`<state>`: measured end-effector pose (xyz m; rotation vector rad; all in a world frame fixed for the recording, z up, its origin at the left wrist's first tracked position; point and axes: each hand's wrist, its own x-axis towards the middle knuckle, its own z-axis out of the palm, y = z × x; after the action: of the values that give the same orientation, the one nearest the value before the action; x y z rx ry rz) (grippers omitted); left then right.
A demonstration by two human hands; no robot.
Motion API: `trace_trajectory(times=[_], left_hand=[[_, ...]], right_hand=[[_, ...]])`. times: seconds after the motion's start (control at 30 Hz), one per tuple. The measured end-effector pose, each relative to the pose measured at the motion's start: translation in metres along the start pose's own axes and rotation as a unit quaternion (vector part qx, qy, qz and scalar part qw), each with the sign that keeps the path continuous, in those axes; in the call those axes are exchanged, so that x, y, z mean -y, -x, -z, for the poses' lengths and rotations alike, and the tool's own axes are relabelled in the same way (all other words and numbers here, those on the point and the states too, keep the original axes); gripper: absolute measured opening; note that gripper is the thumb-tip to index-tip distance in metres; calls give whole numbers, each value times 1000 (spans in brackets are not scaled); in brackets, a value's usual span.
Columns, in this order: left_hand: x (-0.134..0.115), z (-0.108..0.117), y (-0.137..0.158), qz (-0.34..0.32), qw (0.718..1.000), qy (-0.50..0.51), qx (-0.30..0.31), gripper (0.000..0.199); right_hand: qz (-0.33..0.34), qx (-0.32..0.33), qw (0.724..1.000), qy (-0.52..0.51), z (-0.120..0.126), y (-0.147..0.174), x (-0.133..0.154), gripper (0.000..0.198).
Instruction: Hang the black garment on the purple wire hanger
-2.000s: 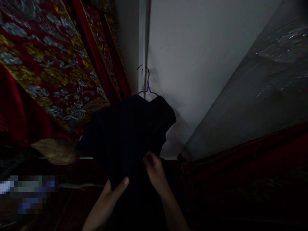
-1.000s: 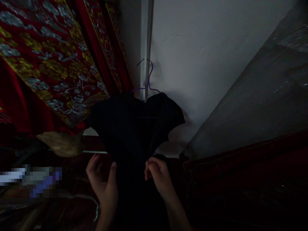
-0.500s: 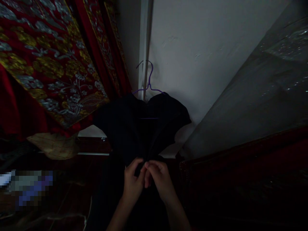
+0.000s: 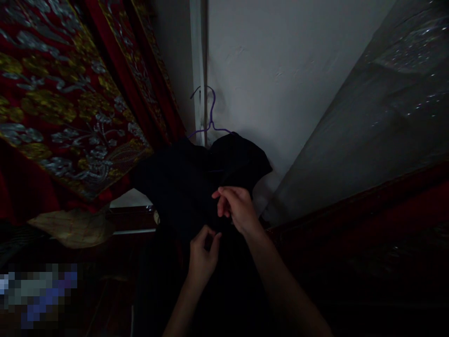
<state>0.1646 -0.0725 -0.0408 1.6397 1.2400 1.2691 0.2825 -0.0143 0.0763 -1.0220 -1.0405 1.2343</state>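
A dark, short-sleeved garment hangs from a purple hanger against the wall. Its neck is open in a V, and the cloth is too dark for details of the front. Low on that front, my left hand is closed, thumb and forefinger pinching the cloth. Higher up and to the right, my right hand has thumb and forefinger together at the bottom of the V. Whatever sits between those fingertips is too small and dark to make out.
Red cloth with gold and silver embroidery hangs at the left. Below it is a pale checked bundle. A clear plastic-covered panel leans at the right above dark red material. The hanger hooks at a white vertical strip.
My right hand has moved up along the garment's front, away from my left hand. The V opening now ends higher. My left hand stays low. The view has shifted slightly.
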Motion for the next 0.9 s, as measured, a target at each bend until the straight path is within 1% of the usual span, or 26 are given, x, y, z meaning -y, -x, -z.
trace_trajectory(times=[0.1, 0.17, 0.27, 0.37, 0.43, 0.5, 0.53, 0.6, 0.67, 0.73, 0.8, 0.87, 0.9], left_hand=[[9, -14, 1, 0, 1000, -11, 15, 26], [13, -20, 1, 0, 1000, -12, 16, 27], [18, -18, -6, -9, 1000, -15, 14, 27], [18, -5, -18, -18, 999, -24, 20, 25], [12, 8, -27, -31, 998, -29, 36, 22], [-3, 21, -40, -61, 997, -28, 40, 15], [-14, 29, -48, -84, 996, -22, 32, 12], [-43, 44, -67, -141, 990, -5, -10, 24], [-76, 58, -89, -216, 975, 11, -60, 35], [-107, 68, -110, -281, 955, -10, -90, 40], [-130, 73, -126, -324, 941, -49, -85, 31], [-144, 73, -134, -357, 926, -89, -82, 20], [-148, 72, -135, -370, 919, -107, -87, 18]], right_hand=[[100, -16, 994, 37, -7, -34, 29, 29], [145, -27, 988, 55, -13, -48, 44, 28], [168, -35, 983, 58, -21, -53, 58, 28], [175, -29, 983, 51, -23, -46, 62, 28], [185, -16, 981, 58, -21, -40, 61, 29], [198, -2, 978, 67, -20, -34, 60, 29], [205, 3, 976, 71, -20, -31, 60, 29], [217, 12, 973, 76, -22, -26, 62, 28], [228, 20, 970, 78, -25, -20, 67, 27], [236, 28, 968, 81, -27, -15, 73, 27], [241, 28, 966, 87, -26, -10, 80, 28], [246, 24, 964, 95, -23, -9, 85, 29], [250, 22, 963, 99, -22, -9, 86, 28]])
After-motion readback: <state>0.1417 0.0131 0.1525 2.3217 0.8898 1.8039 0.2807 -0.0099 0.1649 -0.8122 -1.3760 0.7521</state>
